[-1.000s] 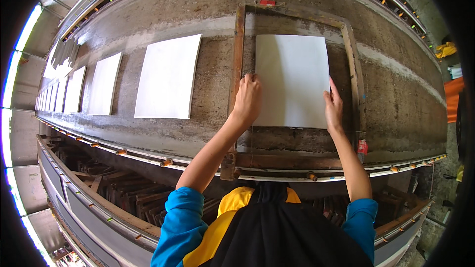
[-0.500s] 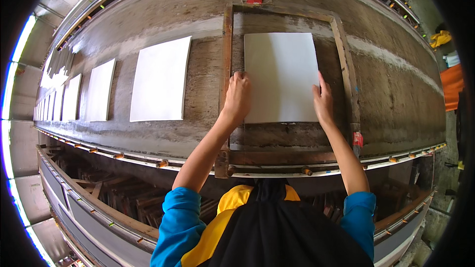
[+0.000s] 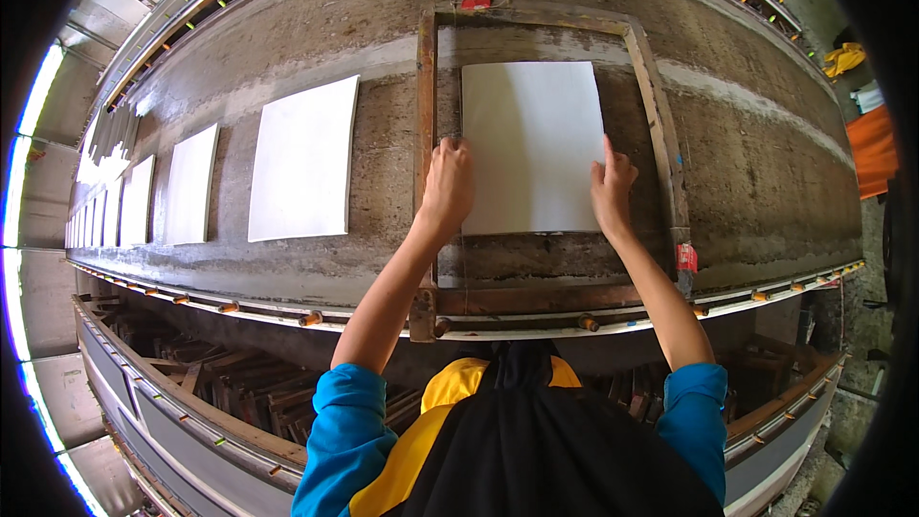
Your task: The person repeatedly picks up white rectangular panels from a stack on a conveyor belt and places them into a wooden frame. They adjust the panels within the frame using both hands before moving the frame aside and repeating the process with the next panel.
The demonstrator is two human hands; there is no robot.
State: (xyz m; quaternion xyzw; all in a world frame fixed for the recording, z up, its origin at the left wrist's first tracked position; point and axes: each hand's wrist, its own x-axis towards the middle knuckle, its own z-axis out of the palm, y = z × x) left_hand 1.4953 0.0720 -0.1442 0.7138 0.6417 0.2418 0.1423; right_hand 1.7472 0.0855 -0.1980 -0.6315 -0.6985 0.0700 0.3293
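A blank white rectangular sheet lies on the long brown worktable, inside a worn wooden frame. My left hand is closed, its fingers curled down between the frame's left bar and the sheet's left edge; what they grip, if anything, is hidden. At the sheet's right edge is my right hand, with the index finger stretched out along it and the other fingers bent. Nothing shows in that hand.
More white sheets lie in a row toward the left. Red tape marks the frame's right bar. A rail with orange-brown pegs runs along the table's near edge. Below it, a shelf holds stacked wooden frames.
My right hand's fingers have shifted on the sheet's right edge, with the index finger now more clearly raised. The whole view has shifted slightly; the left hand keeps its place by the frame.
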